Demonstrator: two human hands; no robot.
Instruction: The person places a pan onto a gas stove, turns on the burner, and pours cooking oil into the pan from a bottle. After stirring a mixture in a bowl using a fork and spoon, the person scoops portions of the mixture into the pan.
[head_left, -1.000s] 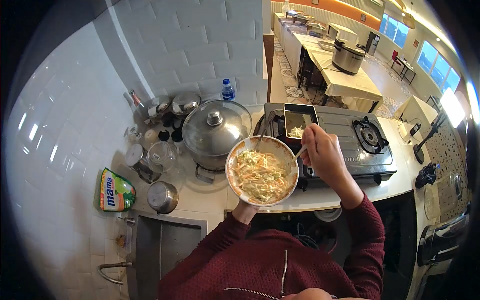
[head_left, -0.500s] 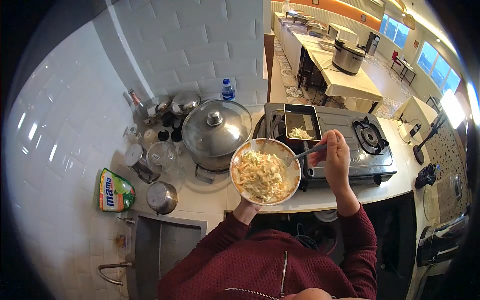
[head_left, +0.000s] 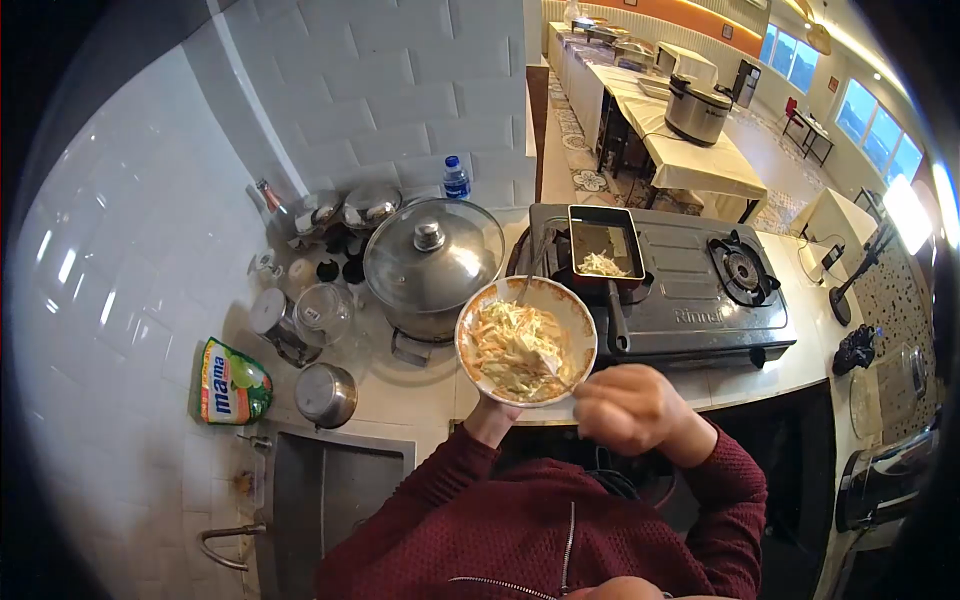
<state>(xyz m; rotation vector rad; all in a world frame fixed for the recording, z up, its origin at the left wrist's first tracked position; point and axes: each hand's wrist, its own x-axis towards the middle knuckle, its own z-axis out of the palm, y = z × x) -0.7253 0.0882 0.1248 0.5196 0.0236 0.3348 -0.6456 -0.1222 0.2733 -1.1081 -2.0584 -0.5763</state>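
My left hand grips a patterned bowl from below and holds it tilted in front of the stove. Shredded vegetables in a pale batter-like mixture fill much of it. In my right hand, closed beside the bowl's right rim, is a spoon whose head sits in the mixture. A second metal utensil leans on the bowl's far rim. Beyond the bowl, a small rectangular pan rests on the left burner, with a little shredded mixture at its near edge. The pan's handle points toward me.
The gas stove has a right burner. Left of the bowl stands a large lidded pot, near a small metal pot, glass jars and a green detergent pouch. A sink lies at lower left.
My right hand has moved down and toward me with the spoon, from over the pan's handle to the bowl's near right side. The spoon's head now dips deeper in the mixture.
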